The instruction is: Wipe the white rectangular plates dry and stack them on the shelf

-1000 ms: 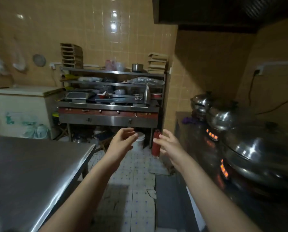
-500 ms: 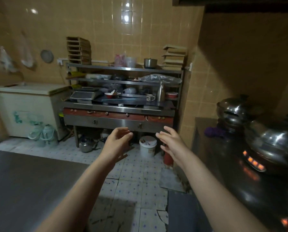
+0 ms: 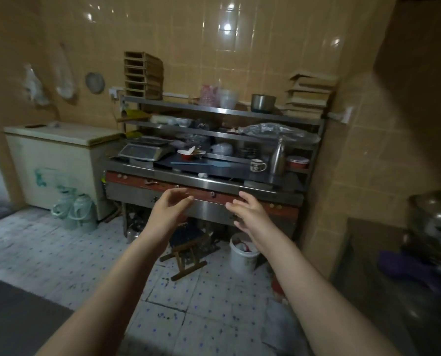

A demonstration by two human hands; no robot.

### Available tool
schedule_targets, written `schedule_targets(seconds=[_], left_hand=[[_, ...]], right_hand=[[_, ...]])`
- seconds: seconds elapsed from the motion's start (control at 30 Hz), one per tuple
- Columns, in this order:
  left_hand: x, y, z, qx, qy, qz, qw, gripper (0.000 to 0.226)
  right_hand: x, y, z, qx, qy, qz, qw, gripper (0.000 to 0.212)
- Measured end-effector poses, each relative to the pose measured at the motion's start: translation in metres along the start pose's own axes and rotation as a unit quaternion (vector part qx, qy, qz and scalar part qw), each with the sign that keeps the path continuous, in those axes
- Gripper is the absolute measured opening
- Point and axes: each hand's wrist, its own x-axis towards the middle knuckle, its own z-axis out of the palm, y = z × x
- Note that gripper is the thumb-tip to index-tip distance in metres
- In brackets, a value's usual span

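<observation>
Shelf (image 3: pixel 183 107) is tiered steel, cluttered; left hand (image 3: pixel 170 214) and right hand (image 3: pixel 250 215) loosely open.

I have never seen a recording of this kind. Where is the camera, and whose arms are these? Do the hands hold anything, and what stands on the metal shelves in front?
There is no machine here. A person wears one wide camera on the head, so this single picture looks forward and down over the person's own bare arms. The left hand and the right hand reach forward, apart from each other. Their fingers are relaxed and they hold nothing. Ahead, steel shelves stand against the tiled wall. On the counter level are a scale, a red bowl, a mug and a metal bottle. On the floor below are a white bucket and a folding stool.
</observation>
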Motion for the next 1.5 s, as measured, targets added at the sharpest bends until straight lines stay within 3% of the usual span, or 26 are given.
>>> schedule_targets(seconds=[0.2, 0.37, 0.5, 0.63, 0.77, 0.93, 1.37, 1.5], left_hand=[[0.073, -0.013, -0.013, -0.001, 0.040, 0.008, 0.999, 0.014], [0.130, -0.025, -0.033, 0.002, 0.110, 0.013, 0.994, 0.021], [0.178, -0.035, -0.052, 0.009, 0.161, 0.022, 0.987, 0.015], [0.226, -0.039, -0.073, -0.003, 0.235, 0.025, 0.972, 0.014], [0.271, -0.034, -0.093, 0.014, 0.305, 0.029, 0.952, 0.029], [0.302, -0.037, -0.127, 0.026, 0.379, 0.044, 0.924, 0.025], [0.343, -0.052, -0.314, 0.102, 0.512, 0.071, 0.850, 0.018], [0.362, -0.051, -0.385, 0.119, 0.543, 0.056, 0.829, 0.018]], right_hand=[[0.090, -0.004, 0.023, 0.000, -0.037, -0.004, 0.999, 0.063], [0.173, -0.001, 0.062, 0.003, -0.115, -0.011, 0.993, 0.061], [0.248, 0.001, 0.097, 0.017, -0.178, -0.002, 0.984, 0.060], [0.316, -0.006, 0.138, 0.030, -0.260, 0.003, 0.965, 0.056], [0.372, -0.024, 0.185, 0.034, -0.327, -0.009, 0.945, 0.057], [0.418, -0.029, 0.257, 0.041, -0.391, -0.025, 0.919, 0.057], [0.473, -0.011, 0.488, 0.045, -0.551, -0.042, 0.832, 0.062], [0.489, -0.015, 0.574, -0.008, -0.593, -0.071, 0.802, 0.061]])
